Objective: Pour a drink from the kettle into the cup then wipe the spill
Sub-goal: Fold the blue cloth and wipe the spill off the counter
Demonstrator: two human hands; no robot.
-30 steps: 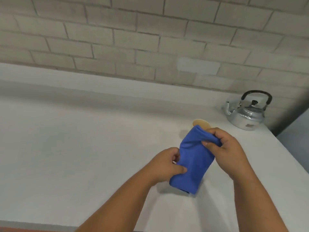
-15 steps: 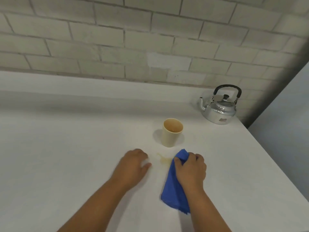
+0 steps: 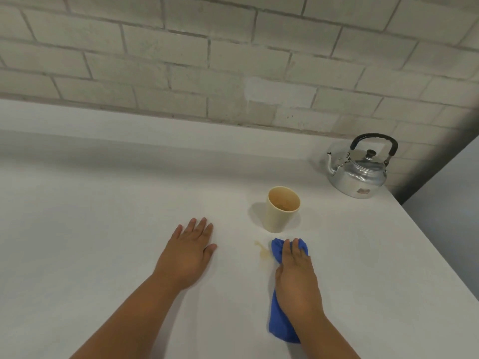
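A cream cup (image 3: 282,209) stands upright on the white counter (image 3: 103,229), with brownish drink low inside. Just in front of it lies a small pale-brown spill (image 3: 263,251). My right hand (image 3: 298,278) presses a folded blue cloth (image 3: 280,325) flat on the counter, immediately right of the spill; the cloth's front tip shows beyond my fingers. My left hand (image 3: 189,255) rests palm-down on the counter with fingers spread, left of the spill, holding nothing. The silver kettle (image 3: 359,172) with a black handle sits at the back right corner.
A pale brick wall (image 3: 233,60) runs behind the counter above a raised ledge. The counter's right edge (image 3: 440,255) drops off to a grey floor beside the kettle.
Both hands held the cloth in the air a second ago. My left hand let go and now lies flat, fingers spread. My right hand has laid the cloth down beside the spill.
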